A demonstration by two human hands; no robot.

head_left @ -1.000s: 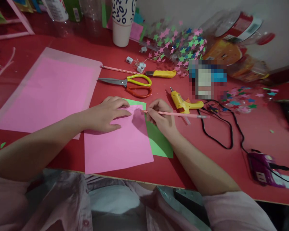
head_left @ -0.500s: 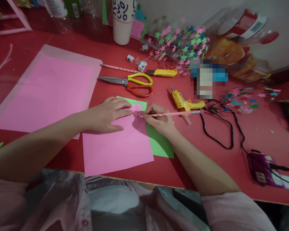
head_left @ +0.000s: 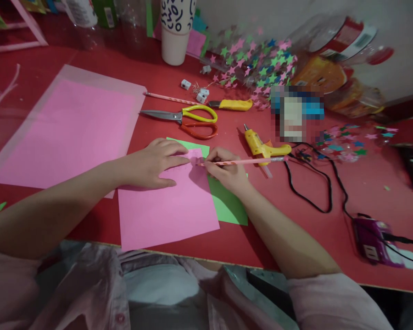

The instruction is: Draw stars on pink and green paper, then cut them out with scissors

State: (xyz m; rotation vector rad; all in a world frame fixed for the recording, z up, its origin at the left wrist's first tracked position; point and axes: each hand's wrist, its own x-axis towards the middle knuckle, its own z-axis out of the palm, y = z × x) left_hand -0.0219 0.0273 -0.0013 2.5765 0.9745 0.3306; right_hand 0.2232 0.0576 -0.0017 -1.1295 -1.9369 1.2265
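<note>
Looking down from my head, the only view here, I see the pink sheet (head_left: 168,211) lying partly over the green sheet (head_left: 229,201), near the table's front edge. My left hand (head_left: 151,165) presses flat on the pink sheet, fingers spread and grasping nothing. My right hand (head_left: 227,169) pinches a pink pencil (head_left: 244,162) between thumb and fingers, its tip at the sheet's upper right part; I cannot tell whether it touches. Faint marks show near my left fingertips. To do this well, I should press evenly so neither sheet slips, pencil lightly, and leave my left fingers clear of the line. The scissors (head_left: 198,133) and glue gun (head_left: 258,145) lie beyond, well out of the way.
</note>
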